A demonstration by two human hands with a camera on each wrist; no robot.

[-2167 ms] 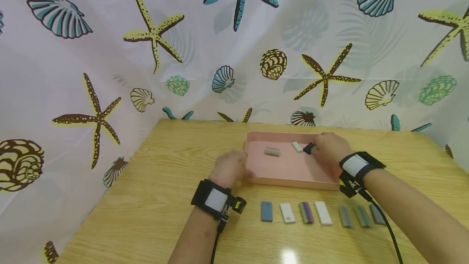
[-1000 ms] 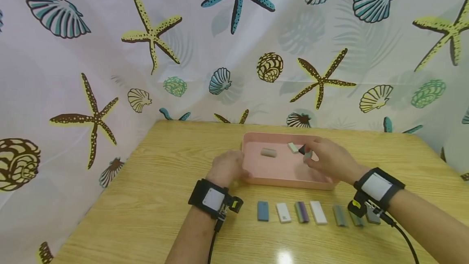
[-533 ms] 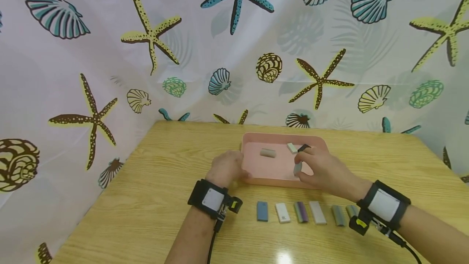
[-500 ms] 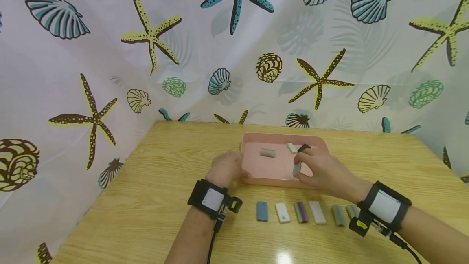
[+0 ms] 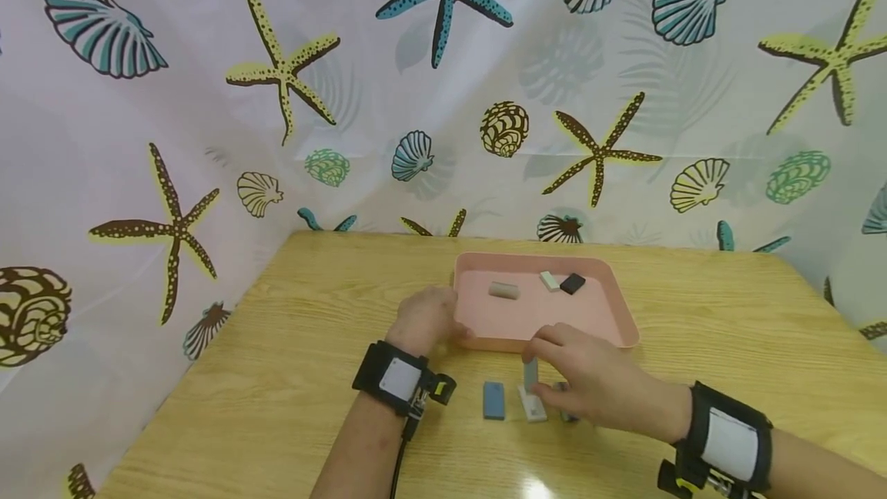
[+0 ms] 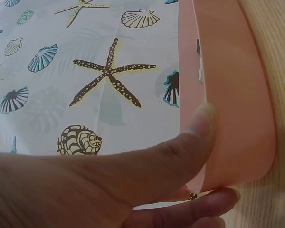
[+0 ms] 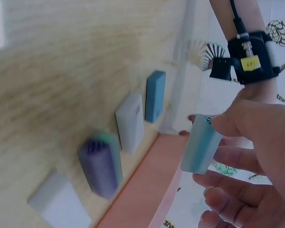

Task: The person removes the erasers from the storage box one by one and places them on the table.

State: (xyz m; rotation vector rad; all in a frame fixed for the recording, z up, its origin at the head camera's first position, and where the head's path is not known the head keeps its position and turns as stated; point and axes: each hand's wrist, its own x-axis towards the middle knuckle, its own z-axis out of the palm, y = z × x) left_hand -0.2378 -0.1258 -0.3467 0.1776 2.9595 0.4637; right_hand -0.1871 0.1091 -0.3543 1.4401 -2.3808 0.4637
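**Pale blue block [image 5: 530, 376] pinched in the right hand [image 5: 589, 380], just outside the pink tray [image 5: 502, 320]**

In the head view the block's long axis runs up the picture, one end pointing toward the tray; in the right wrist view it leans slightly. The right grip holds it at the fingertips, thumb at the near end, fingers toward the other, with the palm off to its right.

In the tray lie a beige cylinder [image 5: 503, 290], lengthwise left to right, a small white block [image 5: 550, 281] and a black block [image 5: 572, 283] beside it. The left hand [image 5: 424, 319] pinches the tray's left wall.

On the worktop [image 5: 277, 376], before the tray, sit a darker blue block [image 5: 494, 400], a marked white block [image 5: 533, 408] and a purple-and-green block [image 7: 100, 166].
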